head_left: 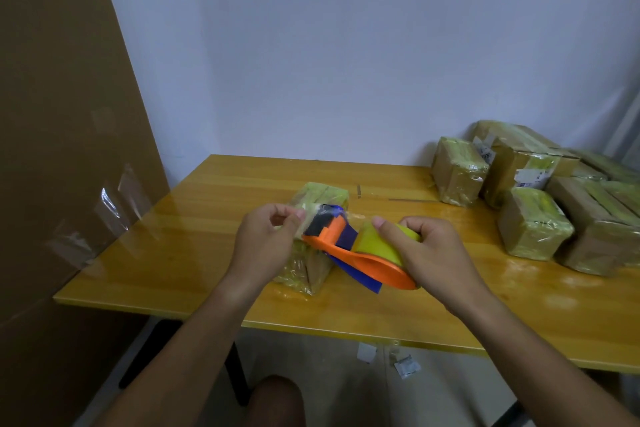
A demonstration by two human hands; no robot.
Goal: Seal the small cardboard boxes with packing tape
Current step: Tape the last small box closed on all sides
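Note:
A small cardboard box [320, 198], wrapped in yellowish tape, lies on the wooden table [207, 218] near its middle. Above it I hold an orange and blue tape dispenser [349, 251] carrying a yellow tape roll [375, 241]. My right hand [429, 253] grips the roll and the dispenser's round end. My left hand [268, 239] pinches the free end of the tape at the dispenser's mouth, right over the box. The box's near half is partly hidden behind my left hand and the dispenser.
Several taped cardboard boxes [533, 222] are piled at the table's right and back right. A large brown cardboard sheet [62, 149] with strips of clear tape leans at the left. Paper scraps [405, 366] lie on the floor under the table's front edge.

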